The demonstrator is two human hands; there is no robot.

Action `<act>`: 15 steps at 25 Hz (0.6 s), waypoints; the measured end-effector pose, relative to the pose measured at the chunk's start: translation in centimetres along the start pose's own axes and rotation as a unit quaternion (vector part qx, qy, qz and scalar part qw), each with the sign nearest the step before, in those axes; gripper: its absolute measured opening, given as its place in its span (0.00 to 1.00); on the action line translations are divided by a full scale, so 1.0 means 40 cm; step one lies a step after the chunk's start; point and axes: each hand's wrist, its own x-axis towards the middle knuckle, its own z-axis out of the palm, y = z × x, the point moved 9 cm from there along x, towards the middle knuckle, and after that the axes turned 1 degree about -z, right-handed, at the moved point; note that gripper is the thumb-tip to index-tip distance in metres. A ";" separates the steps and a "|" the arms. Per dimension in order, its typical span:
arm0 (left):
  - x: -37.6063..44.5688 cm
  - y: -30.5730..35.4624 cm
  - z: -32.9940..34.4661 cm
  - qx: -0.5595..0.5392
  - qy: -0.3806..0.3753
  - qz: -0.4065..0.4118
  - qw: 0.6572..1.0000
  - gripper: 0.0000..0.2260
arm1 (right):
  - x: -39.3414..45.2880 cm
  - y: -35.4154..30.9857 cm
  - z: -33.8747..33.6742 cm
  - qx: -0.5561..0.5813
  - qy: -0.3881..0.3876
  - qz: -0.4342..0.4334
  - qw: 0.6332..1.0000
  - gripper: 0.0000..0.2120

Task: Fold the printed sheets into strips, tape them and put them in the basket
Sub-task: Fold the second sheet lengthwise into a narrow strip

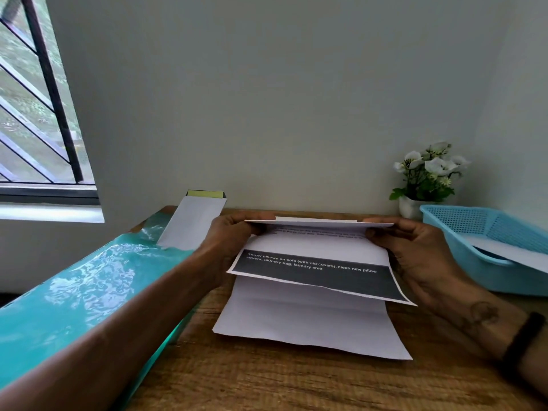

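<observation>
A printed sheet (314, 256) with a dark band of white text is held just above the wooden table (267, 378). Its far edge is folded over toward me. My left hand (234, 235) pinches the left end of that fold. At the right end, my right hand (415, 247) pinches the same fold. Under the sheet lies another white sheet (308, 318), creased across, flat on the table. The blue plastic basket (462, 229) stands at the right with white paper (510, 250) inside it. No tape is visible.
A glossy teal sheet (74, 292) covers the table's left side. More white paper (192, 223) leans at the back left against a green-edged stack (204, 193). A white pot of white flowers (427, 176) stands at the back right by the wall. A barred window (35, 99) is on the left.
</observation>
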 end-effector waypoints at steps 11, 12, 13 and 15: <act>-0.011 0.022 0.000 -0.028 0.017 0.044 0.998 0.13 | -0.026 -0.025 0.027 0.125 -0.019 0.068 0.990 0.16; -0.014 0.024 0.000 -0.034 0.018 0.049 0.998 0.13 | -0.028 -0.027 0.027 0.134 -0.018 0.070 0.988 0.15; -0.016 0.026 0.000 -0.035 0.021 0.057 0.998 0.13 | -0.028 -0.027 0.026 0.133 -0.019 0.074 0.988 0.16; -0.019 0.034 0.000 -0.022 0.023 0.074 0.997 0.13 | -0.026 -0.020 0.026 0.108 -0.026 0.085 0.990 0.23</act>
